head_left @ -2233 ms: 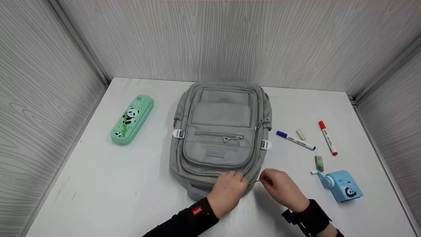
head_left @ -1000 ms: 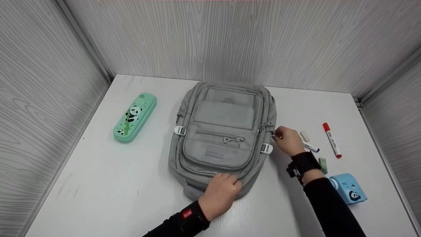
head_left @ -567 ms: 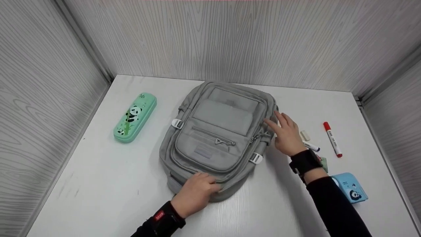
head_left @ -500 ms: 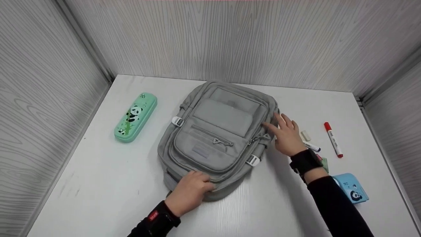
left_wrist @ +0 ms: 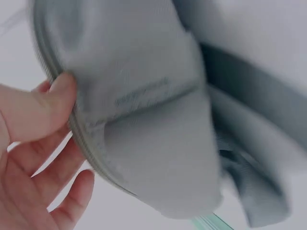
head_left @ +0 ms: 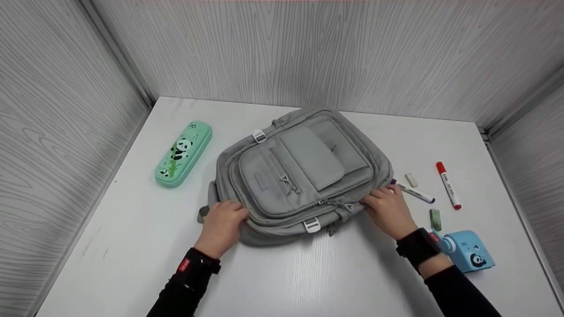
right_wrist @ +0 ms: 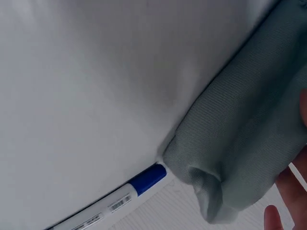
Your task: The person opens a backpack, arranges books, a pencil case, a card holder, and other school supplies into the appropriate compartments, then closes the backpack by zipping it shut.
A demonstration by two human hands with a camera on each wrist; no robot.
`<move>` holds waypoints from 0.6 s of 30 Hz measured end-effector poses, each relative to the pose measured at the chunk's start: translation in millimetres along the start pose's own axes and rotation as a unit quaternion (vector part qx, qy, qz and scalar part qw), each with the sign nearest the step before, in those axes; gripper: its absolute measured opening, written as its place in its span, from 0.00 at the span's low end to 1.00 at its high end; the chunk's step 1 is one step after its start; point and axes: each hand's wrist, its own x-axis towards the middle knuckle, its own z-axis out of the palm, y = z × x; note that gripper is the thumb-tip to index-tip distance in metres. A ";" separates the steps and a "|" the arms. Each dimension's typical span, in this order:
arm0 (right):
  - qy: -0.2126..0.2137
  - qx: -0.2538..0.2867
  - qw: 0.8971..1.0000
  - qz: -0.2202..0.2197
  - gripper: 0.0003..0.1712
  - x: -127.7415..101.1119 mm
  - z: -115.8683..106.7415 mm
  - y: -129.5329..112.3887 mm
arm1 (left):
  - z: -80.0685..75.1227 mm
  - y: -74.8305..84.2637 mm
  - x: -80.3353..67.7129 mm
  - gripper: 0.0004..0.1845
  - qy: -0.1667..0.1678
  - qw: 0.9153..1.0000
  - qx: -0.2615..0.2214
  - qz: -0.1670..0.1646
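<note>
Left hand (head_left: 222,220) is being curled round the grey backpack's (head_left: 304,171) left end; right hand (head_left: 387,211) is being clamped on its right end, backpack lying between.

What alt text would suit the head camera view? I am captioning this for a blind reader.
Two hands hold a grey fabric backpack lying flat and skewed on a white table: the left hand grips its near-left end, the right hand its near-right edge. A mint-green panda pencil case lies left; markers, erasers and a blue panda sharpener lie right.
</note>
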 end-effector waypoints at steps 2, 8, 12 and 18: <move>0.003 -0.001 1.000 -0.003 0.10 -7.1 -4.7 -10.1 | 4.1 -6.1 6.7 0.11 0.002 1.000 0.009 -0.010; -0.018 0.010 1.000 -0.014 0.11 -22.1 -19.3 -40.5 | 23.4 -21.1 32.4 0.09 -0.003 1.000 0.005 -0.019; -0.030 0.011 0.999 -0.020 0.12 -26.8 -20.3 -52.7 | 31.9 -27.6 51.7 0.10 -0.031 0.999 -0.005 -0.021; -0.018 0.021 0.999 -0.016 0.15 -28.7 -19.8 -57.7 | 22.4 -19.5 60.6 0.09 -0.092 0.995 0.009 -0.039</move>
